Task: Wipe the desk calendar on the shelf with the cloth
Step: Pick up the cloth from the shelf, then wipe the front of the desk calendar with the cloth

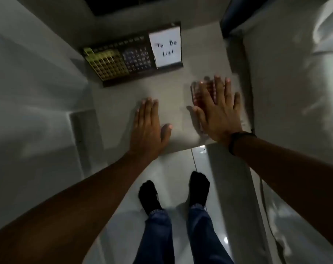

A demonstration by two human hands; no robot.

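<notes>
A dark brown desk calendar [123, 61] stands at the back of a pale shelf top [173, 88], with date grids on its left and middle panels and a white "To Do List" pad [165, 50] at its right end. My left hand [148, 128] lies flat, fingers together, near the shelf's front edge and holds nothing. My right hand [217, 109] is spread flat over a reddish patterned cloth [198, 92] lying on the shelf's right side. Most of the cloth is hidden under the palm, and the frame is motion-blurred there.
A white bed or mattress [295, 73] runs along the right of the shelf. A grey wall [28, 92] closes the left side. Below the shelf's front edge lie a glossy tiled floor [181, 164] and my feet in black socks [199, 187].
</notes>
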